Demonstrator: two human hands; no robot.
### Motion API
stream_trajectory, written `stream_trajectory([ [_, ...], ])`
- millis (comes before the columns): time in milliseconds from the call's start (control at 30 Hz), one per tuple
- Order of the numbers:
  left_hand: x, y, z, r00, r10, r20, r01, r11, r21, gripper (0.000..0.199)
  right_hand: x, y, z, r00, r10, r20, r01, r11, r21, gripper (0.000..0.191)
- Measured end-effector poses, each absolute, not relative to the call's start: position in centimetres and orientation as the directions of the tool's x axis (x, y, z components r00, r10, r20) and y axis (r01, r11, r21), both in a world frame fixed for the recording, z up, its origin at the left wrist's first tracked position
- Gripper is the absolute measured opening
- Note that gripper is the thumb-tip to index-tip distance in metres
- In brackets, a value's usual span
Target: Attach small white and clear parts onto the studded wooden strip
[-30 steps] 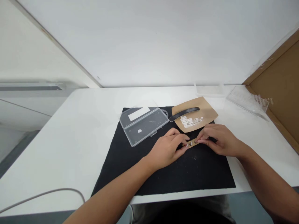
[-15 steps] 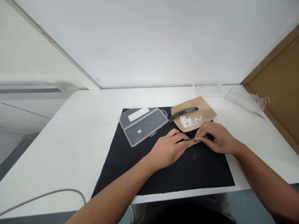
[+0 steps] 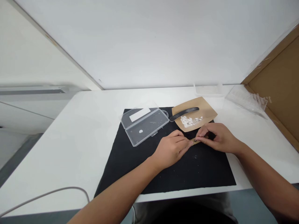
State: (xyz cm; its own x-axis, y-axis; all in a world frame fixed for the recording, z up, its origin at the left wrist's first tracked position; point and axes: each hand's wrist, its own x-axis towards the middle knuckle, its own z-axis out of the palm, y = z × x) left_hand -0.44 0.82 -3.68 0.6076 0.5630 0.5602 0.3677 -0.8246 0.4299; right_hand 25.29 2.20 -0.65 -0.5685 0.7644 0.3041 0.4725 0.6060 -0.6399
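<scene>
My left hand (image 3: 172, 149) lies low over the black mat (image 3: 163, 180), its fingertips closed on the left end of a small tan strip (image 3: 193, 142). A tiny dark, shiny piece (image 3: 195, 140) shows on the strip between my two hands. My right hand (image 3: 216, 137) pinches at that spot from the right, thumb and forefinger together; what they grip is mostly hidden. Just beyond lies a curved tan sheet (image 3: 207, 113) bearing a heap of small white chips (image 3: 189, 121) and a curved black nail file (image 3: 185, 113).
A hinged clear plastic case (image 3: 146, 127) lies unfolded at the mat's upper left, with a white label and one white chip. Clear plastic trays (image 3: 245, 101) stand at the back right near a cardboard box (image 3: 277, 74). A cable (image 3: 58, 189) crosses the front left.
The whole view has shifted slightly. The shiny piece between my fingertips shows a little more clearly; both hands keep nearly the same pose.
</scene>
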Motion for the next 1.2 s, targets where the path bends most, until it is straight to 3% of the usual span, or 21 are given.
stream_trajectory([
  [767,0.4,0.7,-4.0,0.565,0.655,0.501,0.438,-0.753,0.491,0.011,25.1,2.2,-0.9,-0.574,0.766,0.289,0.518,0.614,-0.596,0.010],
  [967,0.5,0.3,-3.9,0.515,0.732,0.446,0.500,-0.679,0.537,0.006,25.2,2.1,-0.7,-0.542,0.795,0.272,0.526,0.573,-0.628,0.012],
  [1200,0.4,0.4,-3.5,0.542,0.678,0.497,0.486,-0.735,0.472,0.010,25.3,2.3,-0.4,-0.542,0.817,0.196,0.506,0.504,-0.700,0.012],
])
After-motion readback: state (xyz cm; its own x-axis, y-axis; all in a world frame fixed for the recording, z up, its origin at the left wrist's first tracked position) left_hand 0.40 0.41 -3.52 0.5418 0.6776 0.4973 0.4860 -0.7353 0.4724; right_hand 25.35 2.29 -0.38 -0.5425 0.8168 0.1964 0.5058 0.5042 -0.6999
